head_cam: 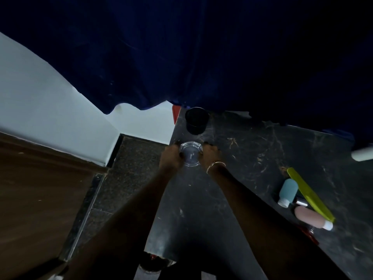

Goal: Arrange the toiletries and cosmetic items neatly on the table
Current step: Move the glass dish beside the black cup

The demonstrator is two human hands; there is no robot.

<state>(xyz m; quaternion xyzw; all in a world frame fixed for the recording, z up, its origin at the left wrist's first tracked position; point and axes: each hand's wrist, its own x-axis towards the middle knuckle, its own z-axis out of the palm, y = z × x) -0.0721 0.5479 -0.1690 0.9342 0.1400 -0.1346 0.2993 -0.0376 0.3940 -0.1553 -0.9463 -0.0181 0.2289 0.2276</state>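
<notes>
A clear glass holder [190,153] stands near the far left corner of the dark marble table [252,158]. My left hand [170,156] grips its left side and my right hand [211,156], with a thin gold bracelet at the wrist, grips its right side. Just behind it stands a black cup [196,120]. At the right lie a teal squeeze bottle [287,192], a yellow-green case [309,194] and a pink bottle with a white cap [312,218]. A small silver item [302,202] shows between them.
A dark blue curtain [181,53] hangs over the far side. A white object [362,154] pokes in at the right edge. A red thing [175,113] sits behind the table's left corner. Speckled floor [129,174] and a wooden surface [40,188] lie to the left.
</notes>
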